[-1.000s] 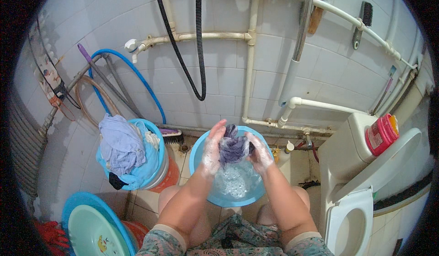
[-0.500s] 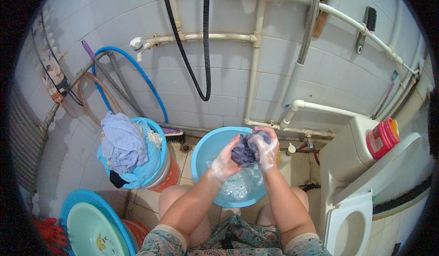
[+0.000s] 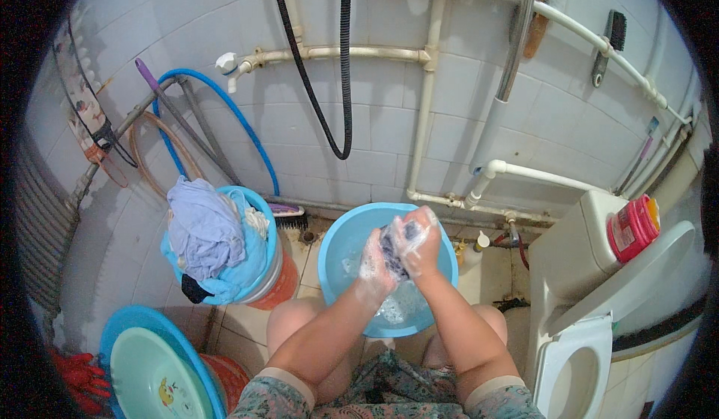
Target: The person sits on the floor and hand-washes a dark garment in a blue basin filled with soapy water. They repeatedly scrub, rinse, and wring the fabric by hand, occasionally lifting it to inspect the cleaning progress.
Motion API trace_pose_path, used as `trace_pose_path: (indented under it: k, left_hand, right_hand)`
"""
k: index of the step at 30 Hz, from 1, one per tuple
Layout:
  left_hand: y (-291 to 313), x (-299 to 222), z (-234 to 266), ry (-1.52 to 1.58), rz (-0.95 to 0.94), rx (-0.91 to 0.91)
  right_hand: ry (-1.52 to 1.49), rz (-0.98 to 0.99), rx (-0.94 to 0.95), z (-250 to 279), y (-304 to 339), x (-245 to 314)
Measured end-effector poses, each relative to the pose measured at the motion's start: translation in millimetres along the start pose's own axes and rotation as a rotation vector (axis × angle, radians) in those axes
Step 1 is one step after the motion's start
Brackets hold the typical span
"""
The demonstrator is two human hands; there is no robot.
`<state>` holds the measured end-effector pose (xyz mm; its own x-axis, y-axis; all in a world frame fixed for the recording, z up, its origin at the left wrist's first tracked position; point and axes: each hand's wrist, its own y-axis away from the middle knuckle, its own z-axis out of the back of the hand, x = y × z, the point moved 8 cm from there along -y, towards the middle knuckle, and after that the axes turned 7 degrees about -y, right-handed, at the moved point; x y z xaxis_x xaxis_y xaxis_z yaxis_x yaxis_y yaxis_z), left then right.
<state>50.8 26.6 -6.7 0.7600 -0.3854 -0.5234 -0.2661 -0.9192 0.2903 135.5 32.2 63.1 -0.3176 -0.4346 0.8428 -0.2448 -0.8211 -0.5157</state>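
Clamped from both sides on a bunched purple-grey cloth (image 3: 390, 250), with left grip (image 3: 376, 260) pressed against its left flank and right grip (image 3: 421, 248) folded over its upper right. Shows mainly as a narrow strip between the two palms, over the blue basin (image 3: 338, 248). Hidden behind palms and foam (image 3: 408, 250): the far side of the cloth and much of its right end. Cannot tell how far above the soapy water (image 3: 398, 305).

Just beside the basin, on the right, a pump bottle (image 3: 472, 254); next to it, a yellowish item (image 3: 460, 251), too small and too covered to identify. Near the basin on the left, a black-bristled brush (image 3: 290, 220), partly behind a blue-rimmed bucket (image 3: 272, 260) heaped with a light-purple garment (image 3: 202, 228) and other laundry (image 3: 232, 273).

Farther out, at lower left, a green basin (image 3: 142, 370) inside a larger blue tub (image 3: 120, 331), both cut off by the lower edge, beside dim red gloves (image 3: 81, 380). On the far right, a toilet (image 3: 569, 269), also cut off below.
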Motion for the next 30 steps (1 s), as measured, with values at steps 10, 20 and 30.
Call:
trace_pose_path:
  k: [10, 20, 30]
  left_hand:
    - [-29.6, 30.1, 25.1, 0.154, 0.169, 0.146]
    - [-21.2, -32.2, 7.0, -0.298, -0.07, 0.123]
    - [-37.8, -15.0, 33.3, -0.068, 0.042, 0.051]
  right_hand:
    - [-0.257, -0.267, -0.096, 5.6, -2.6, -65.9]
    - [-1.28, -0.962, 0.016, -6.9, 22.4, -66.7]
    - [-0.659, -0.182, 0.102, 18.0, -0.7, -10.9]
